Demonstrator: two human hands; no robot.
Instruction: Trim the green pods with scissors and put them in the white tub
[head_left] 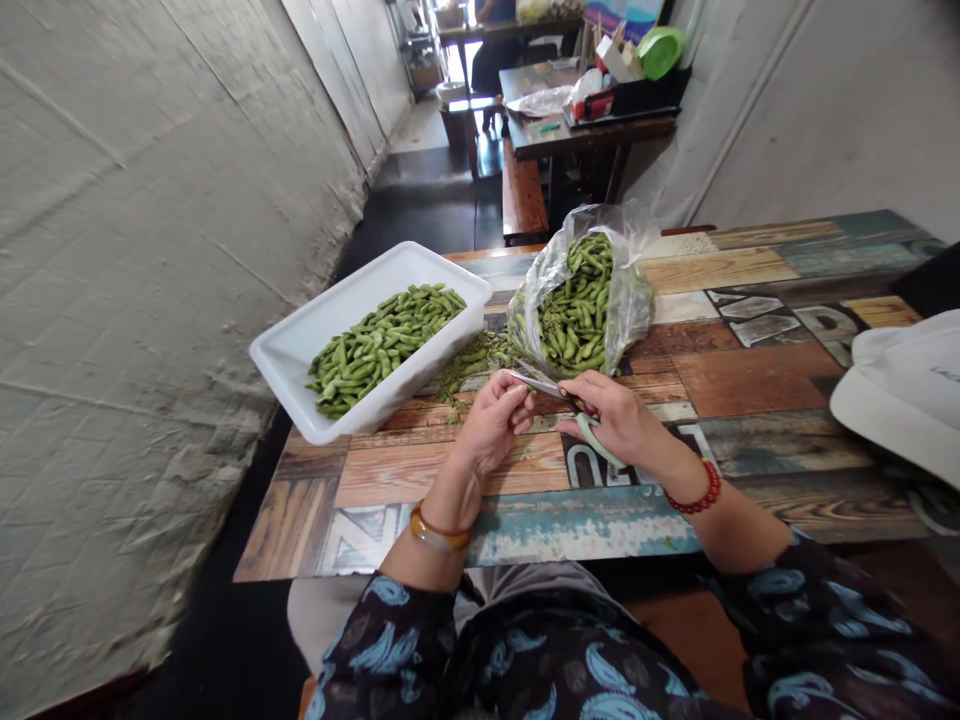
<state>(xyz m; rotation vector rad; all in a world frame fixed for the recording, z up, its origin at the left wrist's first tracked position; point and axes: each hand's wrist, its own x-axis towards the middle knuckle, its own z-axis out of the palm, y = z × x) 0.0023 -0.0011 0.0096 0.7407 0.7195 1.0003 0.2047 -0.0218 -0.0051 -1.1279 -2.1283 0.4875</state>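
My right hand (619,415) is wrapped around a pair of scissors (598,440) with pale green handles, blades pointing left. The blades reach the fingertips of my left hand (495,420), which is closed in a pinch. A bit of green shows at those fingertips, apparently a soybean pod (529,388), mostly covered by the fingers. Beyond my hands, a clear plastic bag (634,300) lies with its mouth towards me, full of green soybean pods (577,310). To the left, a white plastic tub (285,350) holds loose soybean pods (382,345).
Stem trimmings (469,365) lie between tub and bag on the patchwork-patterned table (750,380). A white cap (907,385) sits at the right. Further back are a wooden bench (523,195) and another table (536,135) with a green plate (660,52). A pale wall (150,250) runs along the left.
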